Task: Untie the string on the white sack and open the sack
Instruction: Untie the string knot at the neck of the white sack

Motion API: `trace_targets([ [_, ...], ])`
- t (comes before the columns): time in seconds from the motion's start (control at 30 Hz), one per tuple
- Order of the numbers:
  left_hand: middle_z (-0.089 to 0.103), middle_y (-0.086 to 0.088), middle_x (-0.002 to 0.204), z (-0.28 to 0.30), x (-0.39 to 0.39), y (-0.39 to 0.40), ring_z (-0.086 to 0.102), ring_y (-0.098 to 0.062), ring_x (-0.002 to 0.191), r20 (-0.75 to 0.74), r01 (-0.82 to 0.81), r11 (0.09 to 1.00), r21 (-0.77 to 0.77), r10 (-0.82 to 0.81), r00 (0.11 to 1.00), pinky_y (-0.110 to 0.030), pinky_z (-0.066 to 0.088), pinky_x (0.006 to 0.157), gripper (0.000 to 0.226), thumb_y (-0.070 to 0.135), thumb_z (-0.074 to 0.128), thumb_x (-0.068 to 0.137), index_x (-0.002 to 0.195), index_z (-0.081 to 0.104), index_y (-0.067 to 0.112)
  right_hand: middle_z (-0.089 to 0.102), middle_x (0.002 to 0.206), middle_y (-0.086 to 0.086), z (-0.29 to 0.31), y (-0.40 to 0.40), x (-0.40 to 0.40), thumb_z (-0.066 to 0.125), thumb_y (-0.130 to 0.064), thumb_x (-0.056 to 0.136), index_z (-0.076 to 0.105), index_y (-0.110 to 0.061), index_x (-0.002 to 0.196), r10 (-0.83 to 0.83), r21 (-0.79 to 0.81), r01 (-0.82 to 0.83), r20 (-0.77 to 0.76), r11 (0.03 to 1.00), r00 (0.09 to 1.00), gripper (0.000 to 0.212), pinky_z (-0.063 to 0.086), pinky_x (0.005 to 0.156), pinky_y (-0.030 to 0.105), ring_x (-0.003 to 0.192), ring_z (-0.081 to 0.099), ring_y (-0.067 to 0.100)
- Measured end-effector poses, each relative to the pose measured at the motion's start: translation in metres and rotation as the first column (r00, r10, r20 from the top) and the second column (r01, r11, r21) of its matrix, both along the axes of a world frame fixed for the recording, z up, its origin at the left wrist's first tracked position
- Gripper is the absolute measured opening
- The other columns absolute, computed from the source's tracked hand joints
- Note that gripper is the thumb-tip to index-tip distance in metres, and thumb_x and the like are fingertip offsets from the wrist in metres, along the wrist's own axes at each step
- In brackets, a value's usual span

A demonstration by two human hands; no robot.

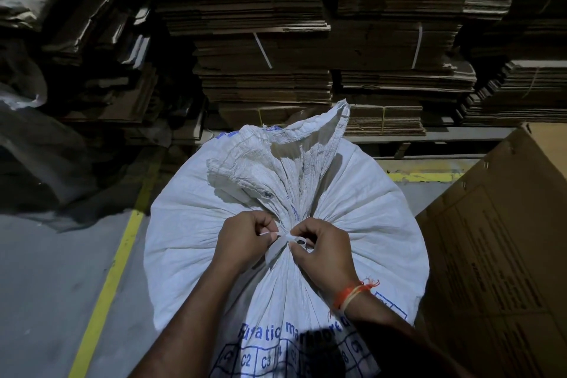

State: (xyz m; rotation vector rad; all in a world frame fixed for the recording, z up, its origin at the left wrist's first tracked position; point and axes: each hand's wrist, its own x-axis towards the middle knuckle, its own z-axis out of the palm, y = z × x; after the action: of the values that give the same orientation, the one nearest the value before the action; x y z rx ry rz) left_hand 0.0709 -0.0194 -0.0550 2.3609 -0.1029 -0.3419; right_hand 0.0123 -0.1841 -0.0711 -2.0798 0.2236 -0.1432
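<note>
A full white woven sack (362, 218) with blue print stands upright in front of me, its neck gathered and its loose top flopping away from me. A white string (283, 239) is knotted round the neck. My left hand (245, 239) pinches one end of the string at the left of the knot. My right hand (322, 247) pinches the knot's loop from the right; an orange thread sits on that wrist. Both hands touch the gathered neck.
A large brown cardboard box (503, 255) stands close on the right of the sack. Stacks of flattened cardboard (306, 49) fill the back. A yellow floor line (113, 270) runs along the left, with grey floor beside it. Crumpled plastic sheeting (36, 138) lies at the left.
</note>
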Motion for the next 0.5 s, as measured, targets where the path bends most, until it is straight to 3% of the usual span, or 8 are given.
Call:
trace_targets([
  [0.23,0.074,0.008,0.071,-0.0001,-0.0003,-0.0019,0.068,-0.008,0.067,0.005,0.005,1.0,0.011,-0.005,1.0,-0.03,0.055,0.067,0.004,0.022,0.079,0.079,0.079,0.076,0.024,0.072,0.075,-0.005,-0.0002,0.0004,0.0006,0.078,-0.009,0.075,0.072,-0.021,0.078,-0.008,0.02,0.009,-0.019,1.0,1.0,0.014,0.061,0.073,0.034,0.074,0.07,0.01],
  [0.5,0.074,0.008,0.069,0.0029,-0.001,0.0001,0.066,-0.003,0.065,-0.011,-0.01,1.0,-0.014,0.01,1.0,-0.026,0.052,0.067,0.005,0.02,0.079,0.078,0.079,0.077,0.024,0.072,0.074,-0.007,0.0003,-0.0005,0.0005,0.08,-0.009,0.075,0.073,-0.02,0.079,0.004,-0.003,-0.004,-0.006,1.0,1.0,0.014,0.058,0.068,0.02,0.074,0.069,0.007],
])
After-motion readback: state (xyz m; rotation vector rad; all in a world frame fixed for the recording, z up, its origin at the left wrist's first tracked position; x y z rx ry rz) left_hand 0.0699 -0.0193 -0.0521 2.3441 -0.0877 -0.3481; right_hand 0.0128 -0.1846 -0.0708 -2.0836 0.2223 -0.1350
